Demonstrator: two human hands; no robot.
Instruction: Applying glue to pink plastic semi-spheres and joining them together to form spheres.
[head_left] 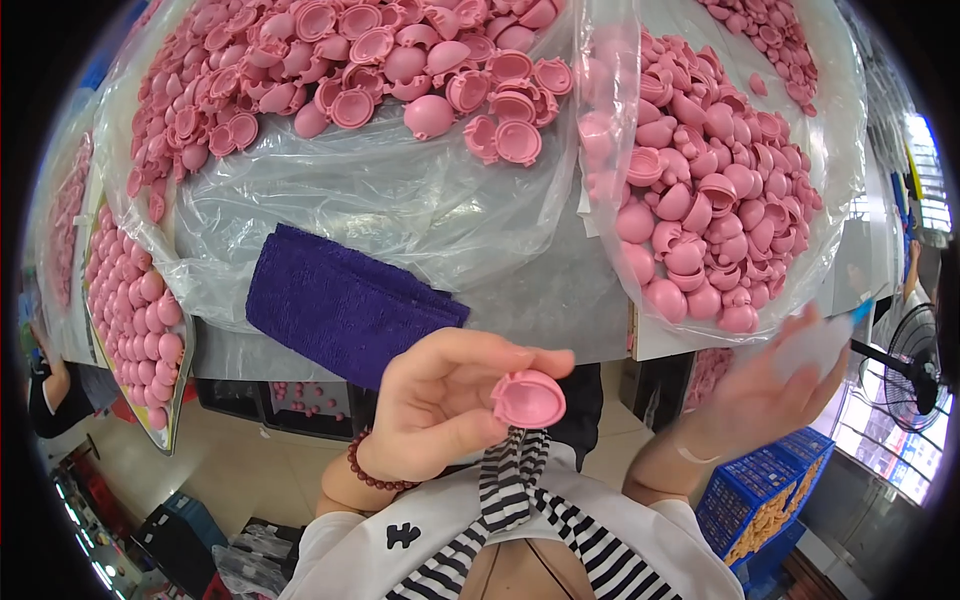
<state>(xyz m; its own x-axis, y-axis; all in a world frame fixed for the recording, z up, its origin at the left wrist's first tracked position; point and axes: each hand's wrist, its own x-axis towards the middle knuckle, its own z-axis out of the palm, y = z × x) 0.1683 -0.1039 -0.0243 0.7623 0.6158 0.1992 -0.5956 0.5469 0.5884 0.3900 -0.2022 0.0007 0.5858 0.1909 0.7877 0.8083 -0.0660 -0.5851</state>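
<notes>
Between thumb and fingers, my left hand [430, 395] pinches a pink hollow plastic shell half [532, 402] in front of my chest. Its open side faces up toward me. My right hand [755, 400] is at the right, beyond the table's front edge, closed around a translucent white bottle [815, 348] with a blue tip. That hand and bottle are smeared by motion. A folded dark purple cloth [345, 300] lies on the table's front edge, just beyond my left hand.
A large heap of pink shells [405, 65] lies on clear plastic sheeting [370, 190] across the table. More pink shells [720, 200] fill a clear bag at right. Rounded pink pieces [130, 300] lie at left. A black fan [905, 365] and blue crate [745, 505] stand at right.
</notes>
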